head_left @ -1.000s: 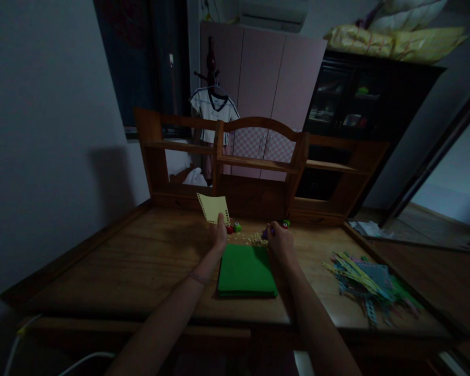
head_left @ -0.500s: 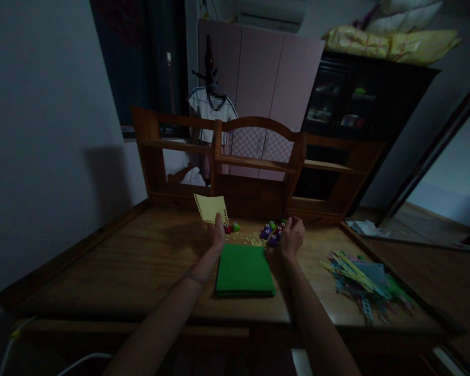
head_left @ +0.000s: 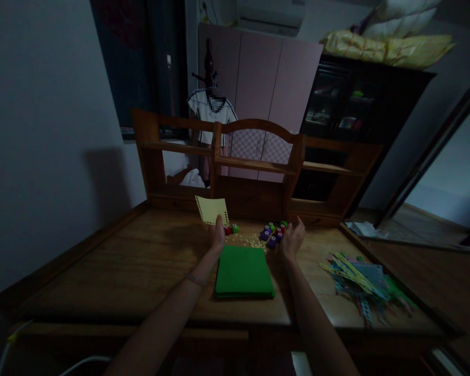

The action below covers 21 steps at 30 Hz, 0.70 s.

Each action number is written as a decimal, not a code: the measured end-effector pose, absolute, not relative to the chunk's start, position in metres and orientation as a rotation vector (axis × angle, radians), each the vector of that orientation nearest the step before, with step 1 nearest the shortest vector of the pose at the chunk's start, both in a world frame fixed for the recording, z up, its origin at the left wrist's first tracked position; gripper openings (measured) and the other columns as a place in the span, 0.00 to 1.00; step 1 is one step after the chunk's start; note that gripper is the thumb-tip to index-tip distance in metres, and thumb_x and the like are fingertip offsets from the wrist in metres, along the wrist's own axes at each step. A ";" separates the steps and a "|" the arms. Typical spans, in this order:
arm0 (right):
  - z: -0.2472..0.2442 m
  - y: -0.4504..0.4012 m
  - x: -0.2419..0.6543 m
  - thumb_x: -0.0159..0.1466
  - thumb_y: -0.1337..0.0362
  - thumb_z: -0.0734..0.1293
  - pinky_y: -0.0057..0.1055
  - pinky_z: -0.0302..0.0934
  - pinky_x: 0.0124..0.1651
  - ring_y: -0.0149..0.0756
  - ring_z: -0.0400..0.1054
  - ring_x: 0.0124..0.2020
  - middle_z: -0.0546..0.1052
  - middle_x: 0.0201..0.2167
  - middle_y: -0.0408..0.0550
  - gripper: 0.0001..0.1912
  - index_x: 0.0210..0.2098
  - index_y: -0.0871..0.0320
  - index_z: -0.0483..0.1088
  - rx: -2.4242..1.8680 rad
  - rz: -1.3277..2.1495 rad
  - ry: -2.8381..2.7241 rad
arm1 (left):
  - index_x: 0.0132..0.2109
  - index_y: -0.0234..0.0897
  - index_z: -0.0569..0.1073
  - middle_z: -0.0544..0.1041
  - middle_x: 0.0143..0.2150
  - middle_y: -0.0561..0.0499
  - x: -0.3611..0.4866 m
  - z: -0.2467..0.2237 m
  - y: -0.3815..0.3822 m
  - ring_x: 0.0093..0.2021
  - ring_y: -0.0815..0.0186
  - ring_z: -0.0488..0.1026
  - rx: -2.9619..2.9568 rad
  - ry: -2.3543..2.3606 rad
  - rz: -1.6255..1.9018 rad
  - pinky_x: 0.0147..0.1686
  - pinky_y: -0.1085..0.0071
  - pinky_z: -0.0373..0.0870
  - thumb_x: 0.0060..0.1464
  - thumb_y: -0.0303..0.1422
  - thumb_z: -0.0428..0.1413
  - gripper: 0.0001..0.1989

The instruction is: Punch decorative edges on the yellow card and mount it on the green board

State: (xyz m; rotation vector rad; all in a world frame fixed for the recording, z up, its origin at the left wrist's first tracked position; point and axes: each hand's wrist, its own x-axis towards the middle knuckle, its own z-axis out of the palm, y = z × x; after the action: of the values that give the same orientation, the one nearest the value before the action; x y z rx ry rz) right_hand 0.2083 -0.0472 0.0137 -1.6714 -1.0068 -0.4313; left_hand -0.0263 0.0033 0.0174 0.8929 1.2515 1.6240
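Observation:
A yellow sheet with rows of small holes along its side and bottom edges is pinched in my left hand, thumb in front. My right hand is raised above the desk with its fingers apart and nothing visible in it. Beside it stand several small purple, green and red eyed figures. A red one and a green one sit close to my left hand. Small pale bits are scattered between the hands. Nearer me lies a green square stack, perhaps foam sheets.
A tangled pile of perforated colored strips and sheets lies on the right of the wooden desk. A wooden shelf unit rises along the back edge. Papers lie beyond the desk's right edge.
The fingers of my right hand have spread from a closer, pinched shape. My left hand keeps the yellow sheet in nearly the same place. The view has shifted slightly.

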 end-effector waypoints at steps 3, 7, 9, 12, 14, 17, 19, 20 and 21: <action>0.008 -0.042 0.208 0.64 0.67 0.50 0.39 0.48 0.57 0.44 0.54 0.58 0.63 0.56 0.61 0.24 0.58 0.66 0.57 -1.666 -0.435 -1.103 | 0.27 0.33 0.70 0.71 0.20 0.49 -0.026 0.019 0.003 0.30 0.59 0.74 0.911 1.274 1.639 0.31 0.67 0.67 0.49 0.52 0.50 0.23; -0.005 -0.035 0.209 0.60 0.69 0.54 0.41 0.48 0.58 0.44 0.52 0.60 0.62 0.58 0.60 0.22 0.53 0.64 0.65 -1.691 -0.421 -1.262 | 0.27 0.33 0.70 0.70 0.20 0.49 -0.025 0.018 0.003 0.30 0.59 0.74 0.917 1.278 1.640 0.30 0.67 0.67 0.49 0.52 0.50 0.23; -0.011 -0.033 0.209 0.59 0.67 0.57 0.43 0.48 0.59 0.46 0.50 0.61 0.62 0.58 0.60 0.20 0.49 0.64 0.68 -1.724 -0.414 -1.334 | 0.25 0.34 0.70 0.70 0.18 0.49 -0.024 0.017 0.004 0.29 0.58 0.74 0.915 1.286 1.622 0.29 0.67 0.67 0.49 0.52 0.50 0.24; -0.017 -0.032 0.210 0.58 0.65 0.60 0.44 0.48 0.59 0.48 0.48 0.62 0.62 0.57 0.61 0.19 0.47 0.64 0.70 -1.781 -0.406 -1.405 | 0.24 0.34 0.69 0.68 0.17 0.49 -0.023 0.015 0.006 0.27 0.59 0.73 0.915 1.287 1.604 0.27 0.68 0.67 0.49 0.53 0.50 0.24; -0.018 -0.032 0.211 0.58 0.63 0.61 0.44 0.47 0.59 0.49 0.47 0.62 0.63 0.57 0.61 0.19 0.47 0.64 0.70 -1.804 -0.411 -1.428 | 0.24 0.34 0.69 0.68 0.16 0.49 -0.022 0.013 0.008 0.25 0.60 0.73 0.921 1.286 1.597 0.27 0.68 0.66 0.48 0.52 0.50 0.24; -0.018 -0.032 0.211 0.58 0.62 0.62 0.44 0.46 0.59 0.50 0.47 0.62 0.63 0.56 0.62 0.18 0.45 0.65 0.70 -1.829 -0.422 -1.432 | 0.23 0.34 0.68 0.67 0.15 0.50 -0.022 0.011 0.010 0.24 0.61 0.72 0.927 1.290 1.582 0.26 0.68 0.66 0.48 0.52 0.51 0.24; -0.018 -0.031 0.211 0.58 0.62 0.62 0.43 0.46 0.59 0.50 0.47 0.62 0.64 0.56 0.63 0.17 0.43 0.66 0.71 -1.846 -0.420 -1.426 | 0.23 0.35 0.68 0.66 0.14 0.51 -0.023 0.010 0.010 0.24 0.60 0.72 0.927 1.292 1.579 0.26 0.68 0.66 0.48 0.52 0.51 0.23; -0.019 -0.031 0.211 0.58 0.62 0.62 0.43 0.46 0.59 0.50 0.48 0.61 0.64 0.55 0.64 0.16 0.42 0.66 0.71 -1.852 -0.418 -1.423 | 0.23 0.35 0.69 0.66 0.14 0.51 -0.022 0.010 0.010 0.23 0.60 0.72 0.931 1.287 1.586 0.26 0.68 0.66 0.48 0.52 0.51 0.23; -0.019 -0.031 0.211 0.58 0.62 0.62 0.44 0.46 0.59 0.51 0.48 0.61 0.64 0.55 0.64 0.16 0.42 0.66 0.70 -1.855 -0.417 -1.421 | 0.23 0.35 0.69 0.66 0.14 0.51 -0.022 0.010 0.010 0.23 0.60 0.72 0.939 1.273 1.597 0.25 0.68 0.66 0.48 0.52 0.51 0.23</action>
State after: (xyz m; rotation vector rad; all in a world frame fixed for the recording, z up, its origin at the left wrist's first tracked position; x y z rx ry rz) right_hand 0.2112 -0.0312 -0.0187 -1.8552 -1.4214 -0.4167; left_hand -0.0222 0.0103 0.0100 0.9390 1.2732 1.5966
